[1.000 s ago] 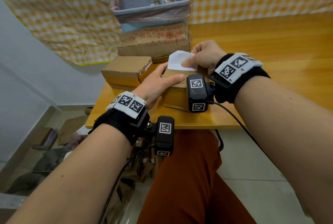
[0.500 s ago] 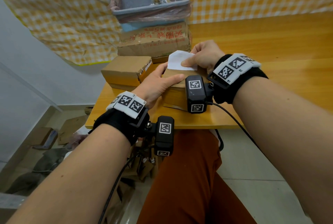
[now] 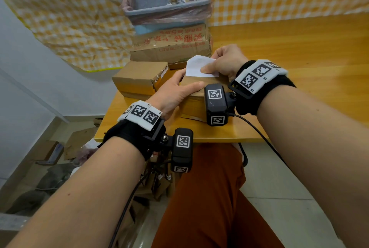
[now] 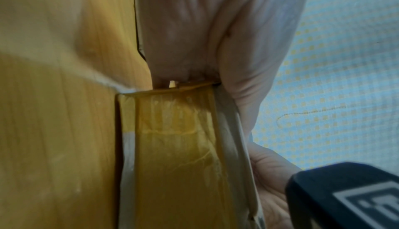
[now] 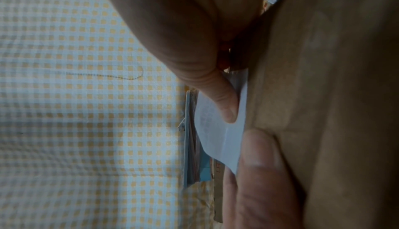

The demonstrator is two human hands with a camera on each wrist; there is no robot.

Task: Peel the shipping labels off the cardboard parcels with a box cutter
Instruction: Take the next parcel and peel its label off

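A small brown cardboard parcel (image 3: 191, 106) with yellowish tape on its side lies near the table's front edge. My left hand (image 3: 175, 92) grips its left end, thumb laid along the top; the left wrist view shows the palm (image 4: 205, 28) against the taped parcel (image 4: 177, 147). A white shipping label (image 3: 197, 67) stands up, partly lifted off the parcel's top. My right hand (image 3: 217, 64) pinches it between thumb and fingers; in the right wrist view the label (image 5: 220, 140) sits under a thumb beside the brown box face (image 5: 323, 113). No box cutter is visible.
A second small parcel (image 3: 139, 76) lies to the left, a larger box with red print (image 3: 169, 46) behind, carrying a bag-lined grey bin (image 3: 167, 8). The wooden table (image 3: 299, 48) stretches right. A checked cloth (image 3: 60, 18) hangs behind. Cardboard scraps (image 3: 79, 140) lie on the floor.
My right wrist has drifted slightly left. The label stays pinched and raised, and the left hand keeps its hold on the parcel.
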